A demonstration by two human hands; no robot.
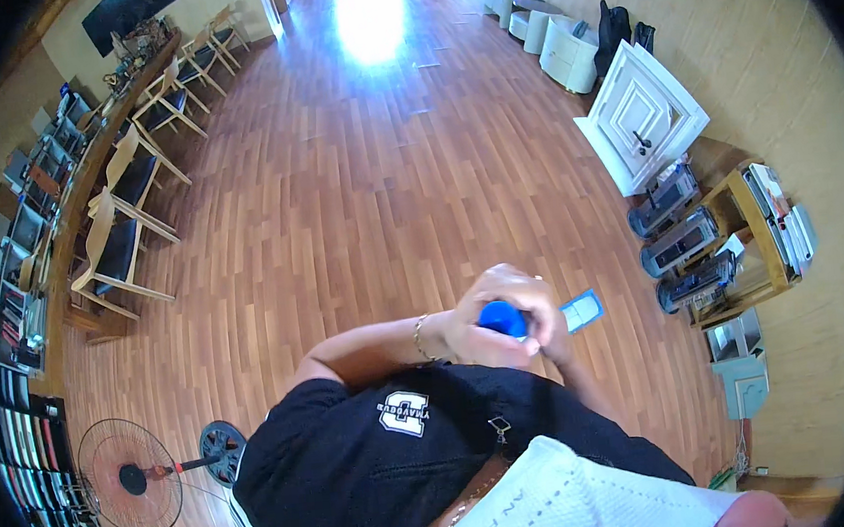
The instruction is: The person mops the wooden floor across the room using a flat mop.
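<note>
My left hand (491, 303), with a bracelet at the wrist, is closed around the round blue end (503, 317) of what looks like a mop handle, held in front of my chest. My right hand (554, 344) is just right of it and partly behind it, with most of its fingers hidden. Past the hands, a flat blue-edged mop head (581, 312) with a pale middle rests on the wooden floor. The shaft between the blue end and the mop head is out of sight behind my hands.
Several wooden chairs (120, 252) line a long cluttered counter at left. A standing fan (134, 479) is near my left side. On the right are a leaning white panel (639, 124), a wooden shelf (781, 232), and, farther back, white rounded seats (566, 55). Wood-plank floor (365, 188) stretches ahead.
</note>
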